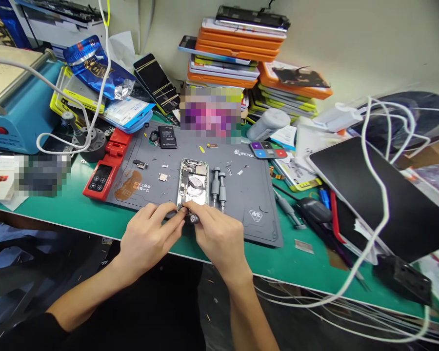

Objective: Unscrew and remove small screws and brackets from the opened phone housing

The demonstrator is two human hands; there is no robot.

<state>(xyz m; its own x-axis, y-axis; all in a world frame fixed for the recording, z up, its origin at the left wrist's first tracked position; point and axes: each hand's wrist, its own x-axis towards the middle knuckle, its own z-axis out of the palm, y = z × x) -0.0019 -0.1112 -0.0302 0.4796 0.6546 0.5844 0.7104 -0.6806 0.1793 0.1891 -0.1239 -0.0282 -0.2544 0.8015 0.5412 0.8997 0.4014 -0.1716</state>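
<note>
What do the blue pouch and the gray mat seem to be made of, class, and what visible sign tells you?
Blue pouch: glossy, probably foil or foil-lined plastic film, judging by its crinkles and bright silvery corner.
Gray mat: matte, perhaps rubber or silicone, judging by its dull, even surface.

The flat rectangular work mat (241, 204) is dark grey, printed with thin lines, white lettering and a brown patch. It contrasts with the smooth green tabletop (270, 263). The open metal-framed phone housing (201, 196) mixes silvery white and black. The small flat rounded case (267, 150) shows purple, blue and red blocks; the shiny foil pouch (91, 66) is deep blue.
</note>
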